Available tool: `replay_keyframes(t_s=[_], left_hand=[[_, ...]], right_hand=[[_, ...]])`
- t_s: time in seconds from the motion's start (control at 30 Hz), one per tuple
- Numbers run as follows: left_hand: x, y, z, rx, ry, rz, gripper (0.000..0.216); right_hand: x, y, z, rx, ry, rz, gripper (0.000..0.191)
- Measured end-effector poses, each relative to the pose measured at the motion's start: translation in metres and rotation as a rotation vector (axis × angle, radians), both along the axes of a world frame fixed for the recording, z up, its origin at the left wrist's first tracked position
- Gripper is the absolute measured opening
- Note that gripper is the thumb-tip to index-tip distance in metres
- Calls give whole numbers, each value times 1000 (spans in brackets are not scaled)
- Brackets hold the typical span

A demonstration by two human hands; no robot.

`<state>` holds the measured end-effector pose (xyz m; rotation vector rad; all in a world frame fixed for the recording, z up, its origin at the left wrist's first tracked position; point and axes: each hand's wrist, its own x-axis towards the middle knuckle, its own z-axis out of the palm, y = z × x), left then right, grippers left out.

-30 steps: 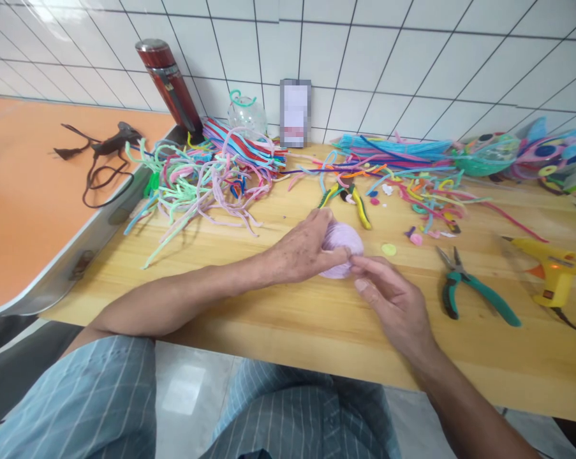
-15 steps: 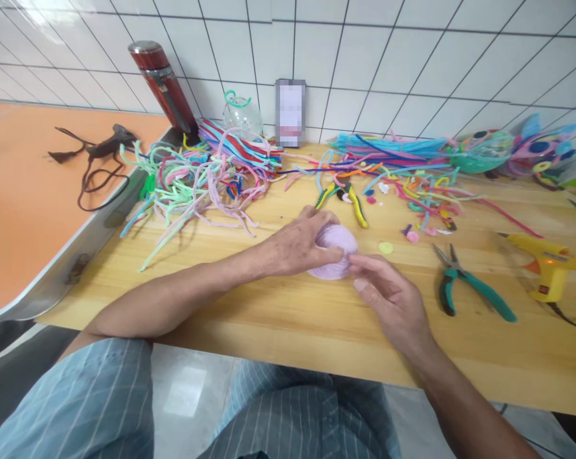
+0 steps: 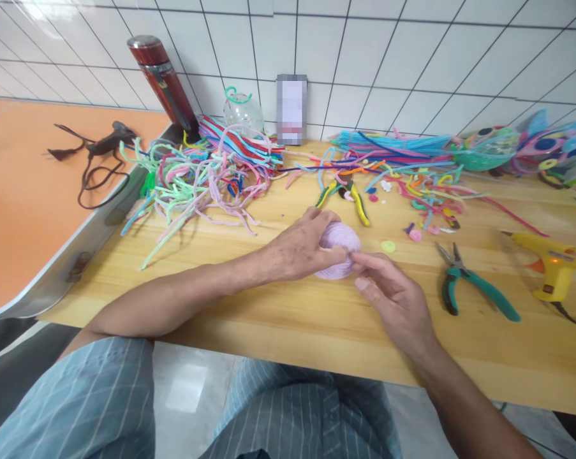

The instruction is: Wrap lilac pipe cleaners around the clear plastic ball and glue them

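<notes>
A pale purple ball wound from pipe cleaner (image 3: 341,243) rests on the wooden table (image 3: 288,319). My left hand (image 3: 301,247) curls around its left side and grips it. The fingertips of my right hand (image 3: 388,296) pinch at the ball's right edge, thumb and forefinger pressed together against it.
A tangle of pastel pipe cleaners (image 3: 196,182) lies at the back left, straight bundles (image 3: 393,148) at the back right. Yellow-handled pliers (image 3: 352,197), green-handled pliers (image 3: 469,287) and a yellow glue gun (image 3: 550,268) lie to the right. A red flask (image 3: 163,80) and a black glue gun (image 3: 108,137) sit at the left.
Both hands stay on the purple ball with only small shifts of the fingers; the ball has turned slightly under them.
</notes>
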<state>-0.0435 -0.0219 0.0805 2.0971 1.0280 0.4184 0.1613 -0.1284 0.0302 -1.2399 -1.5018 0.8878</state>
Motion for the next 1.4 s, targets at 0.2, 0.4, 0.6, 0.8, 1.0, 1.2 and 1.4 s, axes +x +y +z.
replay_keyframes(t_s=[0.2,0.4,0.6,0.8,1.0,1.2,1.4], left_hand=[[1,-3,-3,36,-33,43,51],[-1,1,2,21,-2,-19,55],[-1,7,4,-40,27,-8,53],[5,4,-10,34,-109,40,61],[8,1,-21,86,-121,4,50],[7,-1,-19,87,-101,2,47],[7,-4,-19,117,-103,0,46]], right_hand=[[1,-1,2,-6,-3,1,32],[0,-1,3,-49,18,-1,32],[1,-1,5,-54,41,-8,32],[2,-1,6,-46,17,-25,32],[2,0,6,-38,15,-20,31],[2,-1,6,-43,8,-22,31],[3,-2,4,-37,15,-15,31]])
